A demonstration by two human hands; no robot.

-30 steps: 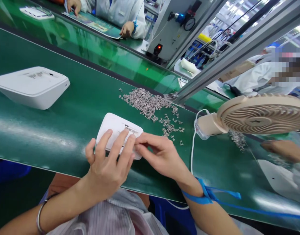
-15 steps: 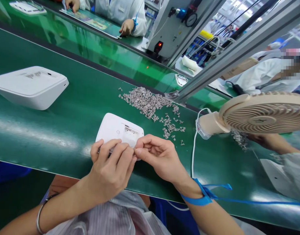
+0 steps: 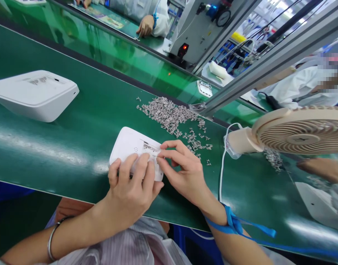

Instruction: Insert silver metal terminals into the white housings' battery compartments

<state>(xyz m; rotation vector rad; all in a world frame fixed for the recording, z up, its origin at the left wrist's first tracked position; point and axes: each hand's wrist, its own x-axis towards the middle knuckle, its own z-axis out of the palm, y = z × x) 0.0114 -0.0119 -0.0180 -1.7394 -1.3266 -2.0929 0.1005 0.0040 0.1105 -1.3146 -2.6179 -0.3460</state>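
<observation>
A white plastic housing (image 3: 124, 143) lies on the green bench, with a small group of round holes and a recessed compartment (image 3: 150, 148) showing metal contacts. My left hand (image 3: 134, 186) is laid over its near side, fingers bent onto the surface and thumb by the near right corner, holding it. At the compartment's right end, the thumb and fingers of my right hand (image 3: 182, 169) are drawn together in a pinch. Whatever is between those fingertips is too small to make out. Beyond the housing is a heap of small metal clips (image 3: 169, 114), some scattered toward my right hand.
A larger white housing (image 3: 36, 94) stands at the left. On the right are a beige fan (image 3: 301, 134) and its white cable (image 3: 221, 169). A metal post (image 3: 254, 59) rises behind the clips. Co-workers' hands (image 3: 146, 26) show across the bench and at the right.
My right hand has shifted from the housing's near right edge up to the compartment. My left fingers have moved slightly right, and its thumb now shows. The view has shifted slightly.
</observation>
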